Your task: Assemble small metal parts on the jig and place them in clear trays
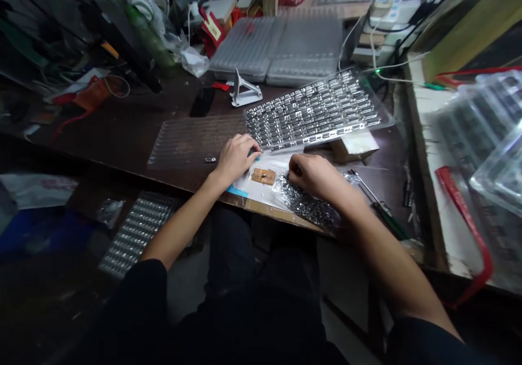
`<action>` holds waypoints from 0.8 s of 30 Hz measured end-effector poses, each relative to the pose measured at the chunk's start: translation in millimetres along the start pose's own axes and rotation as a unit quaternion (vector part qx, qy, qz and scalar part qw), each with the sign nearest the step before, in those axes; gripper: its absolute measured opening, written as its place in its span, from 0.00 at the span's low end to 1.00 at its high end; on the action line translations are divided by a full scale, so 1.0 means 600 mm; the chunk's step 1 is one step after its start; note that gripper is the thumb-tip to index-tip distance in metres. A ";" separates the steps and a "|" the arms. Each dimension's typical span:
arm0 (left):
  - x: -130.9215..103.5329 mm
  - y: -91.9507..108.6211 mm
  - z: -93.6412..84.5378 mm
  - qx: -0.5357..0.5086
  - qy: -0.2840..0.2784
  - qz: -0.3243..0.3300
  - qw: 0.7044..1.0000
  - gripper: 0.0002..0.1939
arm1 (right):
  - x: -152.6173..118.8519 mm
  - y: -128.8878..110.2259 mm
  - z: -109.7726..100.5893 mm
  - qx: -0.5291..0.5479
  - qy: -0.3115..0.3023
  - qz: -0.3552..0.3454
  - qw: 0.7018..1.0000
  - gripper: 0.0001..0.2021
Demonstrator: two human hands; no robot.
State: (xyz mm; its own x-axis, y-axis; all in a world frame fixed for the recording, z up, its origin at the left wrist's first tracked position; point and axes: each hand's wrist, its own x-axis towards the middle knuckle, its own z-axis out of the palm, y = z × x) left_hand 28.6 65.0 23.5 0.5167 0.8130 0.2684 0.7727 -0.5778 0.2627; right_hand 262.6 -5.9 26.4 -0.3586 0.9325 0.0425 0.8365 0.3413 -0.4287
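Observation:
My left hand [237,155] is at the lower left corner of a clear tray [386,119] filled with rows of small shiny metal parts [314,109]. Its thumb and fingertips are pinched together; what they hold, if anything, is too small to make out. Closer to me, a small brown block [263,176] with a metal piece on it lies on a white sheet [261,192]. My right hand [306,170] is closed above a plastic bag of loose small metal pieces [312,204], its fingertips partly hidden. One metal part [210,160] lies left of my left hand.
An empty ribbed clear tray [183,139] lies at left. Behind are a white stand [245,90], a phone [202,103] and stacked clear trays [277,44]. A screwdriver [385,212] lies at right, near a white box [355,146]. Another filled tray [138,232] sits lower left.

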 end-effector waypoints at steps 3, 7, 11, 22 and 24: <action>0.003 0.002 -0.001 -0.002 -0.014 0.009 1.000 0.02 | 0.002 0.000 0.009 0.005 0.016 -0.021 1.000 0.13; -0.009 0.010 -0.012 -0.060 0.024 0.016 0.998 0.04 | 0.004 -0.002 0.014 0.034 0.029 -0.035 0.998 0.15; -0.061 0.014 -0.016 -0.118 0.026 0.025 0.992 0.07 | 0.008 -0.004 0.019 0.085 0.055 -0.044 0.994 0.14; -0.117 0.013 0.024 -0.172 0.067 -0.011 0.983 0.07 | 0.012 -0.018 0.027 0.157 0.104 -0.071 0.980 0.12; -0.112 0.018 0.027 -0.203 0.076 0.007 0.976 0.07 | 0.012 -0.021 0.027 0.156 0.109 -0.061 0.980 0.12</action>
State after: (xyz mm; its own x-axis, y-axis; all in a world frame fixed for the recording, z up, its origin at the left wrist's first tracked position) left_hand 8.0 5.1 -6.6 0.4417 0.8031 0.4000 0.5401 -0.5940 0.5962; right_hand 242.9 -5.1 17.4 -0.3224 0.9020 0.2872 0.6138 0.4302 -0.6620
